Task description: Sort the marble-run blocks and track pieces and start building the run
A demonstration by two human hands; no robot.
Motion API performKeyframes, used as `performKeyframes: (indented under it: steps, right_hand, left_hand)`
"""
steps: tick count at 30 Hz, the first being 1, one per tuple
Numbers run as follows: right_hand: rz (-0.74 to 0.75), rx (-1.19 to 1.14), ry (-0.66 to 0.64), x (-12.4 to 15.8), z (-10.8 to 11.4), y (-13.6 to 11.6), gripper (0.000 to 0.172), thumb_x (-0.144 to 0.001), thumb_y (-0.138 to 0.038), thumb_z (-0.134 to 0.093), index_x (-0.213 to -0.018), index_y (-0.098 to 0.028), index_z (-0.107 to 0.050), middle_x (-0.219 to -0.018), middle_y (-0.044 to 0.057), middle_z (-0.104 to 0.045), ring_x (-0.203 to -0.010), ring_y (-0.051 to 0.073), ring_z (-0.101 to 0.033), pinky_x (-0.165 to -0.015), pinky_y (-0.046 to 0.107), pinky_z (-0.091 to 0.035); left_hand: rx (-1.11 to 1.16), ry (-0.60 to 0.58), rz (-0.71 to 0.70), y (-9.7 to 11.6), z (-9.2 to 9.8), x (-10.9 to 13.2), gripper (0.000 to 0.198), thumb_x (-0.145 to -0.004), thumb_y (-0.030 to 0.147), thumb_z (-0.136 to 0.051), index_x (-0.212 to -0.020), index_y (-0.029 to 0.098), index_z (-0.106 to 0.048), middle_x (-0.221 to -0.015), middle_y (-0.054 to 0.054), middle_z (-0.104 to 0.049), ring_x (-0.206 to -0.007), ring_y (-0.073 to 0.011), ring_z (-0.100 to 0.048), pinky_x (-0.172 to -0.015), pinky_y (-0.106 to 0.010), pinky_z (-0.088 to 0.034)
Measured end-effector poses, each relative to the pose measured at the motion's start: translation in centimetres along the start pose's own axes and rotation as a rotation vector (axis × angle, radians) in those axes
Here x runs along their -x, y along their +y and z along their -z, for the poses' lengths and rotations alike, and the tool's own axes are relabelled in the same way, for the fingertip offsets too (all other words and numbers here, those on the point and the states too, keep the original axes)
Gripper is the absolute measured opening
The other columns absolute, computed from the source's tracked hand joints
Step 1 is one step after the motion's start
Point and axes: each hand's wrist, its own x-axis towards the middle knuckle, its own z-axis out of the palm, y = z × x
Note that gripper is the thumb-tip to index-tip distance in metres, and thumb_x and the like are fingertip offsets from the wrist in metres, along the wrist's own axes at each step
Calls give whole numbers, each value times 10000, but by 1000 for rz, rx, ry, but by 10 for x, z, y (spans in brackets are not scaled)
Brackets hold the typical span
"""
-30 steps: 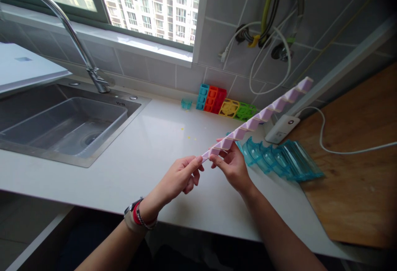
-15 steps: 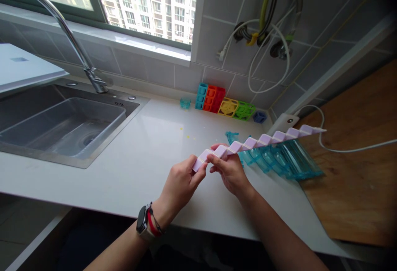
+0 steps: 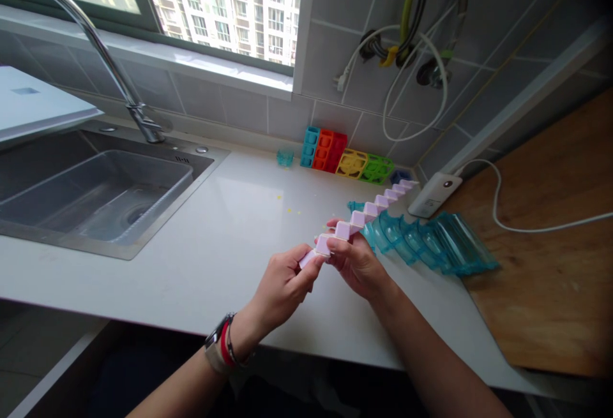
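Observation:
A long lavender-and-white snake puzzle point(image 3: 357, 219) of linked wedge blocks is held in both hands above the white counter. Its near end is gripped between the thumb and fingers of my left hand point(image 3: 283, 283). My right hand point(image 3: 359, 265) pinches it a block or so further along, thumb on top; its other fingers are partly hidden beneath. From there the zigzag chain slants up and away to the right, its far tip in front of the dark blue block point(image 3: 398, 176). Translucent teal curved pieces point(image 3: 416, 239) lie on the counter just beyond my right hand.
Teal, red, yellow and green block frames point(image 3: 352, 163) stand along the wall beside a small clear teal piece point(image 3: 285, 157). A white power bank point(image 3: 435, 194) with a cable leans near a wooden board point(image 3: 541, 277). At left is a sink point(image 3: 138, 249) with a faucet point(image 3: 108, 57).
The far part of the snake puzzle has swung up and away, from pointing right to pointing toward the back corner. My left hand has tilted slightly; both hands keep hold.

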Motion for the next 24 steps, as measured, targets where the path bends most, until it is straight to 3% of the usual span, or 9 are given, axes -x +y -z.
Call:
performKeyframes:
  steps: [4, 7, 12, 17, 21, 24]
  right_hand:
    - [-39, -53, -184, 4, 2, -4, 478, -770, -261, -820, -1180, -280, -575, -834, -35, -671, -700, 157, -646, -601, 276, -542]
    - [-29, -54, -241, 5, 3, -6, 482, -783, -260, -807, -1196, -292, -560, -843, -34, -664, -695, 162, -637, -591, 282, -539]
    - [4, -37, -116, 2, 3, -7, 451, -774, -263, -845, -1123, -286, -560, -919, -22, -703, -749, 148, -647, -660, 267, -526]
    - [-27, -23, -44, -1, 2, -3, 552, -764, -299, -874, -1210, -286, -550, -961, 2, -728, -798, 150, -659, -683, 255, -509]
    - [-116, 45, 0, -2, 1, -2, 602, -739, -312, -897, -1221, -268, -539, -1015, 15, -715, -876, 166, -676, -730, 271, -514]
    - [-105, 96, 32, -2, 0, -2, 640, -711, -300, -914, -1224, -249, -535, -959, 0, -688, -824, 148, -653, -692, 253, -490]
  left_hand:
    - [313, -232, 42, 1, 3, 1, 377, -1009, 535, -506, -865, 188, -539, -491, 78, -487, -385, -71, -405, -427, -202, -293]
    - [395, -286, 50, 0, 5, -1, 371, -1004, 529, -524, -883, 179, -543, -465, 81, -479, -366, -66, -400, -420, -193, -294]
    - [372, -233, 59, -6, 8, -8, 412, -1001, 572, -503, -930, 172, -568, -503, 62, -518, -373, -81, -464, -406, -190, -316]
    - [302, -211, 113, -10, 4, -11, 434, -1029, 606, -384, -923, 205, -511, -532, 65, -525, -379, -98, -477, -403, -204, -321]
    - [108, -99, 60, -8, 0, -8, 402, -1041, 571, -395, -899, 211, -506, -526, 78, -507, -424, -98, -458, -476, -220, -359]
    - [-54, -37, 16, -7, 2, -7, 399, -1043, 547, -420, -844, 210, -503, -527, 74, -515, -471, -99, -457, -537, -227, -369]
